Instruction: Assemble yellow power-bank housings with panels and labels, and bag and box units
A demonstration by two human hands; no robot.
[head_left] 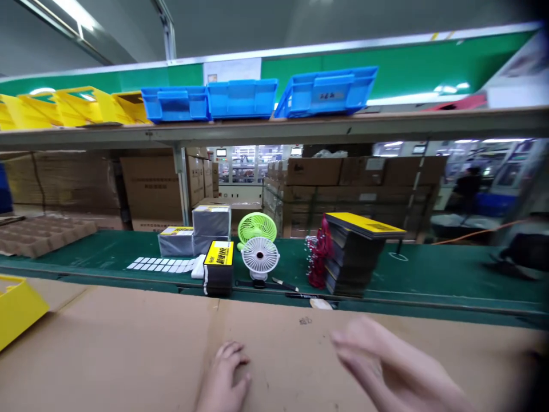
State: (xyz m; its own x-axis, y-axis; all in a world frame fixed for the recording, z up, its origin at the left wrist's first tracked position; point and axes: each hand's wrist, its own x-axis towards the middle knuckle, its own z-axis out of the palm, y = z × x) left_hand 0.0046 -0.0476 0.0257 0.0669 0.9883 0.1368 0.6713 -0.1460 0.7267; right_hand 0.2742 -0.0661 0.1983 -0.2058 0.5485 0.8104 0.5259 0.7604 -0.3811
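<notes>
My left hand rests on the brown cardboard sheet, fingers slightly curled, thumb apart, holding nothing. To its right, my right hand is over the same cardboard, its fingers smeared by motion; whether they hold anything cannot be made out. Beyond the hands, on the green bench, a black box with a yellow label stands beside a white fan, with a green fan behind it. A knife lies right of the white fan. Farther right is a stack of dark flat pieces with a yellow top.
Red cords hang against the stack's left side. Grey boxes and white stickers are at the bench's left. A yellow bin stands at the near left. Blue bins line the overhead shelf.
</notes>
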